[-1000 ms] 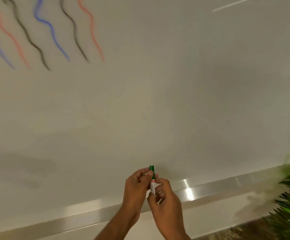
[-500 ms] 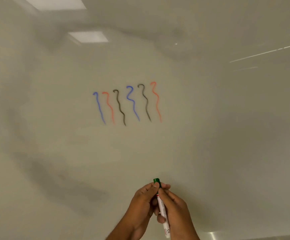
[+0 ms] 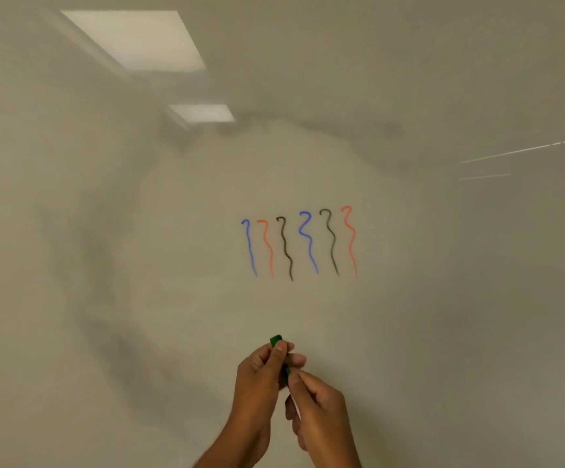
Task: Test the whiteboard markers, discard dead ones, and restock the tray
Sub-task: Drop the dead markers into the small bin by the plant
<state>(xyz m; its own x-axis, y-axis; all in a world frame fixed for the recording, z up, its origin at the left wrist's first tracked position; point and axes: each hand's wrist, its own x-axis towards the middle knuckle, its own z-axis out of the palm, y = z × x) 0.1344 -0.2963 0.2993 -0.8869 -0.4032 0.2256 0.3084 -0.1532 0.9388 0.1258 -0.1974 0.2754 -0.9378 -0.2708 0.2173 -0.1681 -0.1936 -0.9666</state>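
Marker, still capped, is held two-handed: left hand pinches its green cap, right hand grips the barrel. Six squiggles on the whiteboard suggest six tested; this test, discarding and restocking apparently remain.

In the middle of the frame, six wavy lines are drawn on the pale grey-white whiteboard: blue, orange-red, black, blue, black, orange-red, left to right. Lower down, a green cap is seen on a white marker.
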